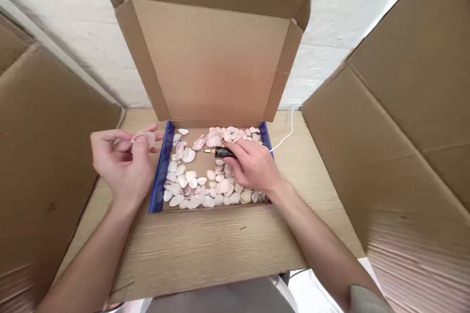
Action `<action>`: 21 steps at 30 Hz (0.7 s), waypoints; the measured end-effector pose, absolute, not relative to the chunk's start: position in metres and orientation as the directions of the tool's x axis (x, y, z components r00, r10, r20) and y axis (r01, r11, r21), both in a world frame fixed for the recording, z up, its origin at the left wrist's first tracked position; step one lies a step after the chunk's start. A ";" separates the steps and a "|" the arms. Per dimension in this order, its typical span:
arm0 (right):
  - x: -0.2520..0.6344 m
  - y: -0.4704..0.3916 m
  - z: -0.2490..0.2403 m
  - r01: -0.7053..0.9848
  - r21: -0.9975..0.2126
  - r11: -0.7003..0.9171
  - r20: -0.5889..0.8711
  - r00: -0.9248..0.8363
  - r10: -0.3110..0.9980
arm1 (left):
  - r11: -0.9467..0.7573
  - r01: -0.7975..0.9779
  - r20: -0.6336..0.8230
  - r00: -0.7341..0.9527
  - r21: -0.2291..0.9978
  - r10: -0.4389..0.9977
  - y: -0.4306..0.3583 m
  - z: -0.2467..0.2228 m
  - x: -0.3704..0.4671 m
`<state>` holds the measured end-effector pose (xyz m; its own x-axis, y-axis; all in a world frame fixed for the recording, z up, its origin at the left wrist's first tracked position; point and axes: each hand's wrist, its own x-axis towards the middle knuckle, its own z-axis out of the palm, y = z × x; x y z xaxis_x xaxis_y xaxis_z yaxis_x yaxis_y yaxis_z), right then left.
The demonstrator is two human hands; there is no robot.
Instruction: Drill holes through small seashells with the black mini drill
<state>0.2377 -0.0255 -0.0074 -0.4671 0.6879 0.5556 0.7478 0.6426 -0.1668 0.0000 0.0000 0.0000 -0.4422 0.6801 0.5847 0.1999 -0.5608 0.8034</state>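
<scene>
A person's left hand [125,168] is pinching a shell [146,139]; the right hand [257,164] is gripping a black tool [222,152] (any contact is demanding steadiness).

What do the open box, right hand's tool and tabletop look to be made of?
Open box: matte brown cardboard, judging by its folded flaps. Tool: smooth black body, probably plastic, with a shiny brass-coloured, likely metal tip. Tabletop: pale wood or wood-look laminate, given the grain.
</scene>
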 end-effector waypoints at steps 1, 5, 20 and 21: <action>0.238 -0.027 -0.007 0.756 -0.176 0.631 0.542 -0.461 0.703 | -0.565 0.204 0.594 -0.409 0.799 0.693 -0.006 0.003 0.001; 0.238 -0.032 -0.005 0.774 -0.169 0.610 0.503 -0.465 0.729 | -0.511 0.235 0.561 -0.269 0.827 0.783 -0.026 0.011 0.006; 0.254 -0.047 -0.001 0.857 -0.165 0.487 0.432 -0.382 0.817 | -0.042 0.120 0.046 -0.034 0.992 0.998 -0.013 0.015 0.029; 0.254 -0.048 -0.001 0.850 -0.168 0.500 0.424 -0.395 0.815 | -0.020 0.123 0.022 -0.015 0.992 1.000 -0.016 0.013 0.029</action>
<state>0.2545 -0.0480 -0.0014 -0.3954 0.8151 0.4235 0.8498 0.4996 -0.1681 0.0285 -0.0165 0.0128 -0.0147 0.9996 0.0221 0.1233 -0.0202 0.9922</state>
